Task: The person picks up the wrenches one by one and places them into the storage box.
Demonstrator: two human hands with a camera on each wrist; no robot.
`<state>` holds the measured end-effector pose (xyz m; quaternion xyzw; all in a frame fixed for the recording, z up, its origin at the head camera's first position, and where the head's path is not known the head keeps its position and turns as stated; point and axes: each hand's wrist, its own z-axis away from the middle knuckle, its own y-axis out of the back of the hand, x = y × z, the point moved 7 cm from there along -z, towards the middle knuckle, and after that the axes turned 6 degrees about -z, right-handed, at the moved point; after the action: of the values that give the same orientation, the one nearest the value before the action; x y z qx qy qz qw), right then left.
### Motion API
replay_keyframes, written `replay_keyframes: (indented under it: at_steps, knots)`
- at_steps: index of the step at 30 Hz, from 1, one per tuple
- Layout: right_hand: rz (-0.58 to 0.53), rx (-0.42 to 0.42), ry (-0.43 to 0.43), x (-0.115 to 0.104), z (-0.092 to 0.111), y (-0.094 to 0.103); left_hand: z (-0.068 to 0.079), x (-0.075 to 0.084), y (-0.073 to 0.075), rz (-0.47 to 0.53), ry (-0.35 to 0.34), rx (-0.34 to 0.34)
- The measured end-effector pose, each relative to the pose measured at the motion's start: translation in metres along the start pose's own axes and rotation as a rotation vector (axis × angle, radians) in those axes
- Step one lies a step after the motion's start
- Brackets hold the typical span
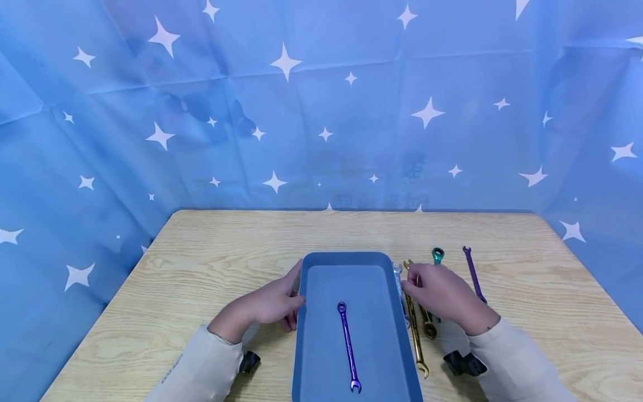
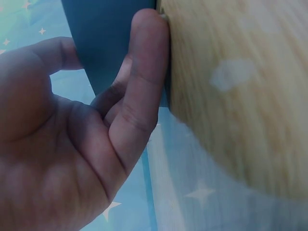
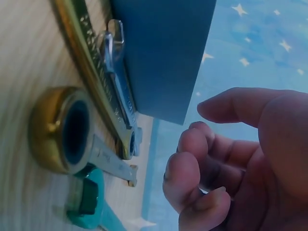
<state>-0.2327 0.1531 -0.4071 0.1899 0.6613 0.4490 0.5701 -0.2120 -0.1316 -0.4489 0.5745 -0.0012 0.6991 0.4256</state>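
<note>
A blue tray (image 1: 372, 335) lies on the table, with a purple combination wrench (image 1: 348, 346) inside it. My left hand (image 1: 273, 301) holds the tray's left side: fingers (image 2: 144, 72) lie along the outer wall and the thumb laps over the rim. Beyond the right rim, my right hand (image 1: 442, 290) hovers over several wrenches, its fingers loosely bent and holding nothing. Under and beside it are a silver wrench (image 3: 115, 62), a long gold wrench (image 1: 416, 340), a shorter gold-ended ratchet wrench (image 3: 57, 130) and a green ratchet wrench (image 1: 438, 255). The right hand partly hides them.
Another purple wrench (image 1: 472, 273) lies farther right, its lower end near my right wrist. The wooden table (image 1: 241, 237) ends at a blue curtain (image 1: 321, 111) with white stars. Black wrist cameras (image 1: 464, 363) hang below both sleeves.
</note>
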Motion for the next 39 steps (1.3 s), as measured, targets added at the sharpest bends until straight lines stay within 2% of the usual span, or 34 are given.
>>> replay_keyframes:
  at_steps: [28,39]
  knots:
    - [0.052,-0.052,-0.054,0.024,-0.001,-0.003,0.000,0.002,-0.001,-0.013,-0.001,0.001]
    - [0.016,-0.108,-0.093,0.032,-0.002,-0.007,-0.001,-0.002,-0.001,-0.031,0.011,-0.001]
